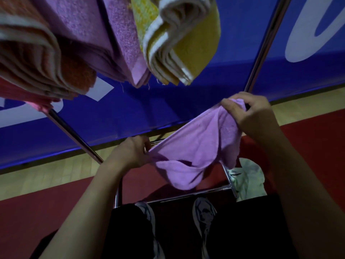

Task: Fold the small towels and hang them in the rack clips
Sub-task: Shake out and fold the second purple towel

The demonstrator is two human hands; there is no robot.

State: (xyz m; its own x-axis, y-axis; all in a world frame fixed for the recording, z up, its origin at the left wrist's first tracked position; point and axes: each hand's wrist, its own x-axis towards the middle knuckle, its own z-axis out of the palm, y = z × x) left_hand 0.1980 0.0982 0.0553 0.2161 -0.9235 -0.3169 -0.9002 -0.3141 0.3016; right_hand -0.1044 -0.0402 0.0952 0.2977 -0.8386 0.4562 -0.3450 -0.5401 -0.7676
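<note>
Lilac terry cloth, a small towel (196, 148), hangs stretched in the air between both hands, above the person's shoes (204, 210) and the low bars of a metal rack (188, 198). The left hand (131, 153) pinches one corner low down; the right hand (252, 111) grips the opposite corner higher up, so the top edge runs taut and slanted while the lower part sags in a loose fold. The hands are well apart, each closed on the cloth.

By the look of it this towel is only being opened out or started on its first fold, and is not yet hung. Overhead, several folded towels already hang side by side: an orange one (46, 58), a purple one (104, 40) and a yellow one (186, 43); the clips holding them are out of view. A pale green cloth (248, 176) lies on the floor by the rack's corner, probably still to be done.

Below is a dark red floor (46, 202) with a tan strip, and behind the rack a blue banner (186, 101) with large white lettering.
</note>
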